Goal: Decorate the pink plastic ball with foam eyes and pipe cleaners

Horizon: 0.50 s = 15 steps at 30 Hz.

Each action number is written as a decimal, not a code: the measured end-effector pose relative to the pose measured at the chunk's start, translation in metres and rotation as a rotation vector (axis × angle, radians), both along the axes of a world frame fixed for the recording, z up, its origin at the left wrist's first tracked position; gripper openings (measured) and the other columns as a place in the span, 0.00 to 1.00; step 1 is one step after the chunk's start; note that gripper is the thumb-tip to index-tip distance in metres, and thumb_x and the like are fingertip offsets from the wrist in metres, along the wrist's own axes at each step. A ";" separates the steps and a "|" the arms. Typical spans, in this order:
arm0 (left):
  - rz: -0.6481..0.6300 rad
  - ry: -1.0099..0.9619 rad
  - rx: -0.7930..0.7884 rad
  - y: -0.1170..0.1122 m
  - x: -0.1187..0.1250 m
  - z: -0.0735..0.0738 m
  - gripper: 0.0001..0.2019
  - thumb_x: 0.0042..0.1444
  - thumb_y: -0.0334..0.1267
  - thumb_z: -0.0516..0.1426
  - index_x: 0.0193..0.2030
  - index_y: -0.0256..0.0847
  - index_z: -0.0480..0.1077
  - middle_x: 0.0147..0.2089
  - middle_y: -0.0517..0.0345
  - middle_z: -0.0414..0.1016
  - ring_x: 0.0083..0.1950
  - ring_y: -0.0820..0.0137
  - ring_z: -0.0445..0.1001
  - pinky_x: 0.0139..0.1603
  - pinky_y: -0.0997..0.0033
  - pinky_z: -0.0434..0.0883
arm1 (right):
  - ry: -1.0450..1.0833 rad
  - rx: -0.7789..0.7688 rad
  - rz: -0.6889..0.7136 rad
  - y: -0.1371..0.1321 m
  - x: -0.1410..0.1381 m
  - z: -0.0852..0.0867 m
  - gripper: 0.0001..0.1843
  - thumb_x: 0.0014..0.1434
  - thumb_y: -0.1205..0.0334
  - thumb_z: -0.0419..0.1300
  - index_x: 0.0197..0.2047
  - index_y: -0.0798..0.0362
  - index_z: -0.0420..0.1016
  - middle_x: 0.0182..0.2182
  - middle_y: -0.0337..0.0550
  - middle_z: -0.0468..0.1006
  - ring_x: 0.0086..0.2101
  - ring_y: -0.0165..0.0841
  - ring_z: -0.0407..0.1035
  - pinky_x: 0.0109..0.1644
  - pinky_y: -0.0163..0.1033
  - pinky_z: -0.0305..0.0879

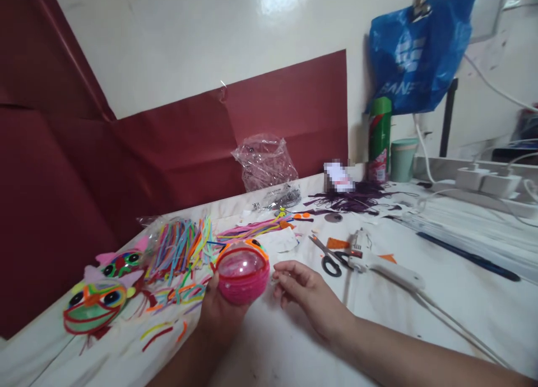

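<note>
My left hand (218, 314) is closed around the lower left of a round craft ball (244, 283). Its lower half is pink, its upper part is clear with a red pipe-cleaner band, and orange trim with black eyes runs along the top. Just right of the ball, apart from it, is my right hand (300, 291), its thumb and fingertips pinched together. Whatever sits between those fingertips is too small to make out. Black-handled scissors (332, 259) and a white hot glue gun (386, 269) lie beyond the right hand.
Two finished-looking animal-face balls, one green (94, 305), stand at left beside a bag of colourful pipe cleaners (179, 247). Cut pieces (157, 336) lie in front. Behind are a clear plastic bag (269, 162), purple tassels (353, 199), a green spray can (379, 140) and a cup (404, 160).
</note>
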State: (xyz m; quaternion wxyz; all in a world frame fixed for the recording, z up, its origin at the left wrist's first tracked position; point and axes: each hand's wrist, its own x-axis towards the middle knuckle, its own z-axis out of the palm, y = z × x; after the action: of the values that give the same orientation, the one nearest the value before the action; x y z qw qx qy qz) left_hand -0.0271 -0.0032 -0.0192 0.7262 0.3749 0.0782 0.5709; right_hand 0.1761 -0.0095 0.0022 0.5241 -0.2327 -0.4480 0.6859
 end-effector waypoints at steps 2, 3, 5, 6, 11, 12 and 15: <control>-0.023 -0.016 0.088 0.000 -0.002 0.002 0.25 0.63 0.51 0.42 0.61 0.46 0.66 0.56 0.49 0.75 0.57 0.57 0.72 0.65 0.48 0.56 | -0.079 0.035 -0.049 0.003 0.000 -0.001 0.18 0.49 0.47 0.66 0.30 0.54 0.70 0.18 0.34 0.72 0.20 0.27 0.63 0.27 0.34 0.59; -0.032 -0.019 0.119 -0.001 -0.003 0.003 0.25 0.64 0.51 0.41 0.61 0.46 0.66 0.57 0.49 0.74 0.58 0.56 0.71 0.64 0.48 0.57 | -0.136 0.062 -0.072 0.004 0.001 -0.002 0.18 0.51 0.47 0.64 0.27 0.53 0.68 0.17 0.33 0.70 0.20 0.27 0.62 0.27 0.34 0.58; -0.051 -0.019 0.140 -0.003 -0.004 0.006 0.25 0.64 0.50 0.41 0.60 0.47 0.67 0.58 0.50 0.73 0.60 0.55 0.69 0.62 0.48 0.60 | -0.267 0.137 -0.124 0.004 0.002 -0.004 0.18 0.57 0.49 0.58 0.25 0.52 0.65 0.16 0.33 0.67 0.20 0.27 0.61 0.27 0.35 0.58; -0.062 -0.016 0.135 -0.003 -0.005 0.006 0.24 0.63 0.49 0.42 0.60 0.47 0.67 0.58 0.50 0.73 0.61 0.55 0.68 0.62 0.47 0.60 | -0.327 0.198 -0.154 0.002 0.003 -0.005 0.16 0.60 0.51 0.55 0.26 0.52 0.66 0.17 0.34 0.67 0.21 0.28 0.61 0.28 0.35 0.59; -0.135 0.050 0.050 -0.007 -0.007 0.007 0.24 0.62 0.49 0.46 0.56 0.40 0.71 0.55 0.50 0.75 0.59 0.59 0.70 0.65 0.56 0.58 | -0.489 0.839 -0.262 -0.009 0.006 -0.011 0.23 0.61 0.69 0.49 0.59 0.48 0.62 0.40 0.47 0.73 0.40 0.36 0.68 0.46 0.44 0.66; -0.146 0.070 0.028 -0.006 -0.007 0.006 0.23 0.62 0.48 0.46 0.54 0.38 0.73 0.55 0.50 0.76 0.58 0.60 0.72 0.63 0.60 0.61 | -0.493 0.934 -0.270 -0.011 0.006 -0.012 0.28 0.60 0.72 0.48 0.63 0.46 0.58 0.44 0.48 0.71 0.44 0.37 0.67 0.49 0.45 0.66; -0.101 0.112 -0.062 -0.001 -0.010 0.002 0.19 0.61 0.45 0.48 0.47 0.41 0.77 0.49 0.54 0.80 0.51 0.62 0.76 0.57 0.66 0.69 | -0.462 0.996 -0.308 -0.013 0.004 -0.015 0.36 0.58 0.77 0.48 0.66 0.42 0.51 0.45 0.48 0.68 0.46 0.37 0.66 0.50 0.45 0.67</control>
State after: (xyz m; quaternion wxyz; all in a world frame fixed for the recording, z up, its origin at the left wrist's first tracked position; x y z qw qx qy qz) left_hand -0.0367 -0.0041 -0.0176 0.7598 0.3868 0.1174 0.5091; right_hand 0.1801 -0.0230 -0.0124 0.5529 -0.1642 -0.7813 0.2386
